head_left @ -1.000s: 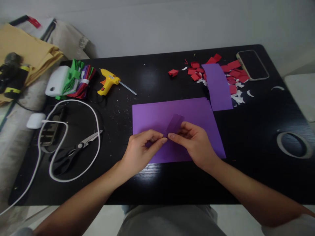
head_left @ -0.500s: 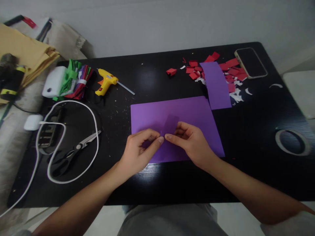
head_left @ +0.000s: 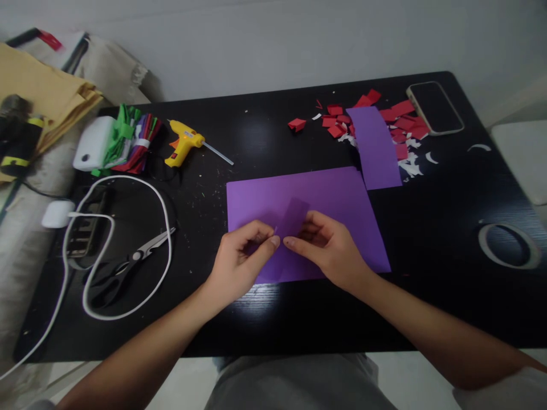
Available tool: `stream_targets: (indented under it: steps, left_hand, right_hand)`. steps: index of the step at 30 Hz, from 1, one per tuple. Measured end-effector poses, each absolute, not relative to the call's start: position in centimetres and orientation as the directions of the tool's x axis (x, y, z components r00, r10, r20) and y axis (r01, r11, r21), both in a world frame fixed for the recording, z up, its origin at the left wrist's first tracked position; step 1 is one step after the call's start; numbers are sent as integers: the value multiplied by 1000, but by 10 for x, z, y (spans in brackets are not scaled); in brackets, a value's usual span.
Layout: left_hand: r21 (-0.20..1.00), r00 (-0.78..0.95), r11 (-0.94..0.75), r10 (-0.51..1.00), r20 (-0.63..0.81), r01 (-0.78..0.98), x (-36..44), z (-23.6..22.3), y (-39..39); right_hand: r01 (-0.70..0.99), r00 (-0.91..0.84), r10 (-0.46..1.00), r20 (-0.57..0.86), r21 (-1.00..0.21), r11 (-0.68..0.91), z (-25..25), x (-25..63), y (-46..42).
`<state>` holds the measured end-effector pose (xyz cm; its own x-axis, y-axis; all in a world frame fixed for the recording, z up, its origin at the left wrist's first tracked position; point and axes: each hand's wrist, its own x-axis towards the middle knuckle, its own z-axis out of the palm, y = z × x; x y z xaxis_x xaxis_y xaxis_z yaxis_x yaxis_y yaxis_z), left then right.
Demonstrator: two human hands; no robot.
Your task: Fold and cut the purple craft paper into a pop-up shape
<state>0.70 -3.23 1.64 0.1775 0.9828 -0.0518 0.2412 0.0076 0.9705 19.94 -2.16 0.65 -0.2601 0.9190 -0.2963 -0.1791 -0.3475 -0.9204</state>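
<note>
A small piece of dark purple paper (head_left: 294,215) stands between my hands, above a larger purple sheet (head_left: 337,193) lying on the black table. My right hand (head_left: 333,245) pinches this piece at its lower right, thumb in front and fingers curled behind. My left hand (head_left: 245,256) is closed, thumb tip against forefinger, with a thin purple edge showing just above the fingertips. Whether that edge belongs to the same piece is hard to make out. A narrow gap separates the two thumbs.
A purple strip (head_left: 376,148) lies over red paper pieces (head_left: 405,122) and white scraps near a phone (head_left: 435,108). At right is a tape roll (head_left: 485,245). Leftward are a yellow glue gun (head_left: 184,142), scissors (head_left: 137,255), a white cable (head_left: 170,245) and bundled green strips (head_left: 123,134).
My thumbs have moved slightly apart, where earlier they nearly met on the small purple paper. The whole view has shifted a little, so the table things sit slightly further left.
</note>
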Motion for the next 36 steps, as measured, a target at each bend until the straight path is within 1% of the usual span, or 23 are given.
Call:
stream_targets:
  steps: [4,11,15,23,26,31,36]
  left_hand:
    - [970,169,24,983,-66,240,7,17,-31]
    - [965,212,23,974,-81,260,6,16,-31]
    - [961,192,22,978,-77,276,6,14,-31]
    - [935,187,-77,982,11,346,6,12,-31]
    - [928,173,-82,985,19,363,5,12,-31]
    - [937,153,-74,988,22,341,5,11,-31]
    - [951,125,-68,992,31,301,6,9,-30]
  right_hand:
    - [-161,-236,923,-305,-924,-346,5,199,-22]
    - [-154,-238,921,-307,-925,-348,1,199,-22]
    - [-135,-238,923,-302,-931,-339,0,199,-23]
    - [-81,-191,943,-271,-954,-290,1,200,-22]
    - [-58,-152,947,-284,-953,-296,0,200,-20]
    - [-55,-125,950,-287,-954,-295,2,202,-20]
    - [-52,-146,954,-263,-961,-272,3,201,-21]
